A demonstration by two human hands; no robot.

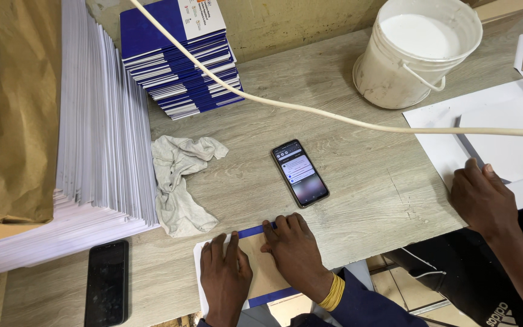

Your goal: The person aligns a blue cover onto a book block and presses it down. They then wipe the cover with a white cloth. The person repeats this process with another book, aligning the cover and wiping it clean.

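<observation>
- Pressing down flat, the left hand [224,275] and right hand [293,248] both lie palm-down with fingers spread on a brown board [266,272] at the near edge of the table [364,181]; neither hand grasps anything, they only bear on the board.
- The board sits on a blue-and-white cover sheet [255,231], whose blue strip is folded up over the board's far edge under the right fingertips.
- As I judge it, the fold could spring back or wrinkle if pressure is uneven, since the sheet looks thin and the board stiff.
- The board overhangs the table edge slightly, so a hard push could tip or slide it off square.
- A lit phone [299,173] lies just beyond the hands; a dark phone [107,283] lies near the left.
- A crumpled grey rag [180,181] is soft and limp, beside a tall stack of white sheets [101,127].
- A stack of blue booklets [180,60] stands at the back.
- A round white bucket [416,51] holds white paste; a knock from the cream cable [310,110] crossing the table could spill it.
- Another person's hand [482,197] rests on white sheets at right.
</observation>
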